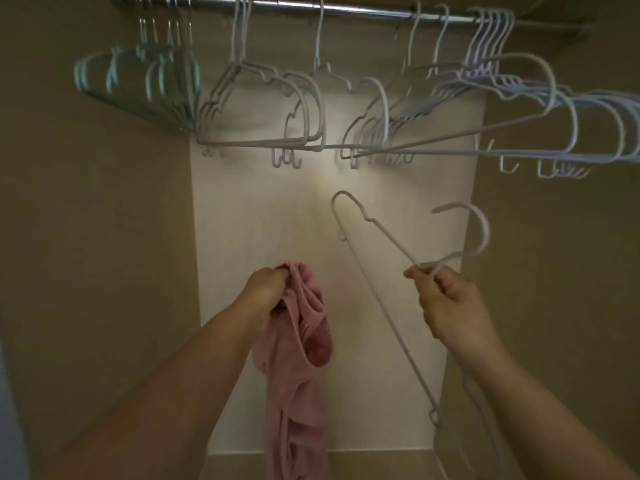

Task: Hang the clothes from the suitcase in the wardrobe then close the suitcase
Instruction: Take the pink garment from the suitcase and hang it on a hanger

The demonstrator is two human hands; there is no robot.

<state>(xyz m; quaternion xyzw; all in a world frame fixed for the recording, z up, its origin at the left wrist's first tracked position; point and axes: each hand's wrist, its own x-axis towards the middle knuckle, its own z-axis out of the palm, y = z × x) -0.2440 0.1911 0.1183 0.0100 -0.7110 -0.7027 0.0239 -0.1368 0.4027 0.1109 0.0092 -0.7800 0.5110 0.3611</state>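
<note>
I face into the wardrobe. My left hand (pixel 265 289) grips a pink garment (pixel 298 375) by its top edge, and the cloth hangs down below my fist. My right hand (pixel 446 299) pinches a white hanger (pixel 372 292) at its neck. The hanger is off the rail, its hook curving up to the right and its long bar slanting down past my right wrist. Hanger and garment are apart. The suitcase is out of view.
A metal rail (pixel 363 10) runs across the top of the wardrobe. Several empty white hangers (pixel 304 109) hang along it, with pale green ones (pixel 138 88) bunched at the left. The white back wall (pixel 263 209) lies behind, with brown side walls on both sides.
</note>
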